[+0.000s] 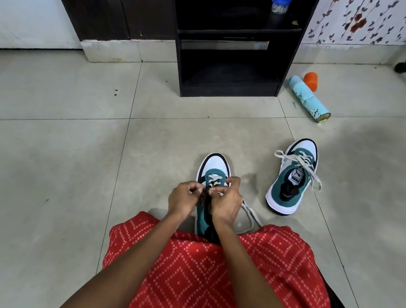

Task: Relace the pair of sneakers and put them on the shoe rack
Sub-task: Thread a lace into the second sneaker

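- Step in hand (judged): threading the lace [251, 213] through the upper eyelets of the near sneaker [214, 164], which stands toe-away on the tiled floor [54, 160], just beyond the person's red patterned garment [205, 283].
- Left hand [183, 199]: fingers curled and pinching the lace at the left side of the eyelet row. Which strand it grips cannot be told.
- Right hand [226, 203]: fingers curled and pinching the lace at the right side of the row. A slack loop trails on the floor to its near right.
- Doing it well (judged): steady the eyelet edge with one hand and feed the tip with the other. Draw each crossing flat and even, and keep the two ends equal before moving up a row.
- Near sneaker: white toe, black trim, teal sides, pale lace crossed over the lower eyelets. The tongue is hidden under the hands.
- Second sneaker [289, 188]: same colours, well apart to the right, branded tongue showing. Its second lace [298, 164] sits in the far eyelets only, with the ends loose.
- Shoe rack [288, 69]: dark and open-fronted, far centre, with its lower shelf free. A blue-lidded jar [281, 4] stands on the upper shelf.
- Right of the rack, a spray can [309, 100] lies by an orange cap [311, 80].
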